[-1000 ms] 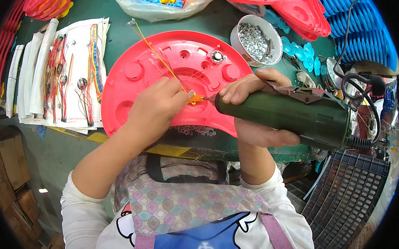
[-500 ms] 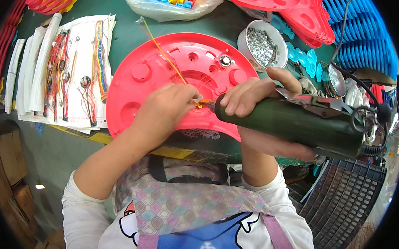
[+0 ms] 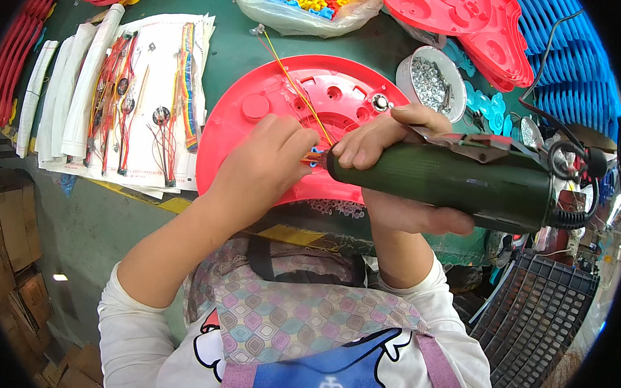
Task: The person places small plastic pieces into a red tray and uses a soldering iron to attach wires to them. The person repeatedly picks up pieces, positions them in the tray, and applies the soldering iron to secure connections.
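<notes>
A red curved plastic panel [image 3: 224,121] lies on the green table in front of me, a round silver part [image 3: 380,102] set in its right side. My right hand [image 3: 378,143] grips a dark green electric screwdriver [image 3: 445,186], held nearly level with its tip end pointing left. Close to that tip, the fingers of my left hand [image 3: 269,154] are pinched together over the panel; what they hold, if anything, is hidden. Thin yellow and red wires [image 3: 290,78] run from the panel's far edge down toward my hands. The screwdriver's point of contact cannot be made out.
White sheets [image 3: 149,54] with wired round parts lie at left. Behind the panel sits a bag of colourful plastic pieces [image 3: 306,13]. A white bowl of screws [image 3: 428,83], more red panels [image 3: 490,48] and stacked blue parts [image 3: 577,71] stand at right; a black cord [image 3: 540,52] hangs there.
The view has shifted, so table things appear farther right. Relative to the panel, both hands and the screwdriver have moved left. A small white bit at my left fingertips no longer shows.
</notes>
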The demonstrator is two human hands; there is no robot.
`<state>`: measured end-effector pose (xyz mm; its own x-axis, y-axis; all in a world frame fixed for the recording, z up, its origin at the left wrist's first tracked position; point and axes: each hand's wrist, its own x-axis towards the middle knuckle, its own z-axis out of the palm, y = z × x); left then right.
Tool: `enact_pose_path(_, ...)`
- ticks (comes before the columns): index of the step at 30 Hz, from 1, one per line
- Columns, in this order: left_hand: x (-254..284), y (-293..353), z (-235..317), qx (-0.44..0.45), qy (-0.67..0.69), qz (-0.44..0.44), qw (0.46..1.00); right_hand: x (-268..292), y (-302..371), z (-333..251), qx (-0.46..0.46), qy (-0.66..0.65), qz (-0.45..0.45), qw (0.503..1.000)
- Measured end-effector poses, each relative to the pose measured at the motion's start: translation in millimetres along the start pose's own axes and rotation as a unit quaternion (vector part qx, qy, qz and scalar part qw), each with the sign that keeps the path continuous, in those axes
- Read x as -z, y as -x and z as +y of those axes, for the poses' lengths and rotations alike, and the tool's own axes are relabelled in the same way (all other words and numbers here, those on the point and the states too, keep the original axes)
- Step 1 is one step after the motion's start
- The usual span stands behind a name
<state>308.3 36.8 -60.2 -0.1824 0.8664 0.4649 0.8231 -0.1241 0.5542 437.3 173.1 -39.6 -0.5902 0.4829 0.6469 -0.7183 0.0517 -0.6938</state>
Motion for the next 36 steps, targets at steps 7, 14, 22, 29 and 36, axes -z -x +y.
enact_pose_path(7,-8.4,1.5,-7.6,0.042,-0.029,-0.037,0.998,1.0,3.6,9.5,-0.041,0.009,-0.011,0.999)
enact_pose_path(14,-9.1,1.4,-6.5,0.050,-0.044,-0.049,0.997,-2.3,6.2,11.2,-0.084,0.011,-0.013,0.996)
enact_pose_path(22,-7.7,3.3,-8.5,0.048,-0.039,-0.039,0.997,-10.6,-1.8,-6.3,-0.156,0.079,0.054,0.983)
enact_pose_path(29,-8.3,4.6,-7.4,0.050,-0.043,-0.038,0.997,-3.7,2.1,3.9,-0.174,0.040,-0.001,0.984)
enact_pose_path(36,-10.8,2.5,-7.3,0.044,-0.027,-0.036,0.998,2.6,2.0,-4.1,-0.061,0.001,0.078,0.995)
